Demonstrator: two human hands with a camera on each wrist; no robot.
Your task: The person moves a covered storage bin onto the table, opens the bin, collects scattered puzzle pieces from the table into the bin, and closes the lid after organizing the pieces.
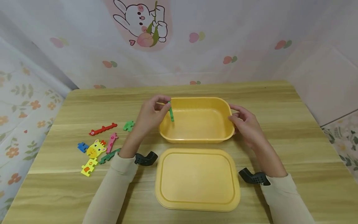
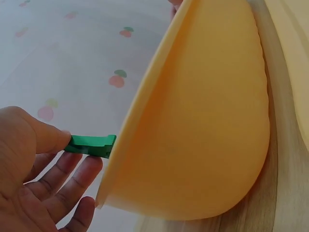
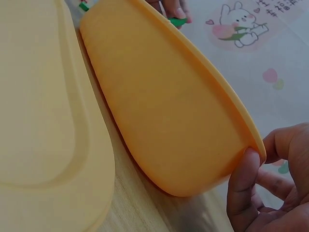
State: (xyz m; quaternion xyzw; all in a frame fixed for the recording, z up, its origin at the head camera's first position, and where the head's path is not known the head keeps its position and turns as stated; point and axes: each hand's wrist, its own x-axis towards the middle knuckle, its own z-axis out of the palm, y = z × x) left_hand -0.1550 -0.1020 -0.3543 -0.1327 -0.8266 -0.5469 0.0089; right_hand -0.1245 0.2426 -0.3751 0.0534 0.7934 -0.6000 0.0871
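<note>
My left hand point(image 1: 151, 114) pinches a green puzzle piece point(image 1: 171, 115) between thumb and fingers, over the left end of a yellow plastic box point(image 1: 195, 126). In the left wrist view the green piece point(image 2: 91, 145) shows above the box rim, its far end overlapping the rim. At the box's right end my right hand point(image 1: 248, 125) grips the rim, with the thumb on one side and fingers on the other, as the right wrist view shows at the box corner point(image 3: 246, 145). The inside of the box shows bare yellow plastic.
A yellow lid point(image 1: 197, 180) lies flat in front of the box. To the left are a red piece point(image 1: 103, 129), a pink one point(image 1: 111, 143), a yellow giraffe head point(image 1: 96, 150), a blue piece point(image 1: 83, 147), and several green or yellow ones. A patterned curtain point(image 1: 209, 46) hangs behind the table.
</note>
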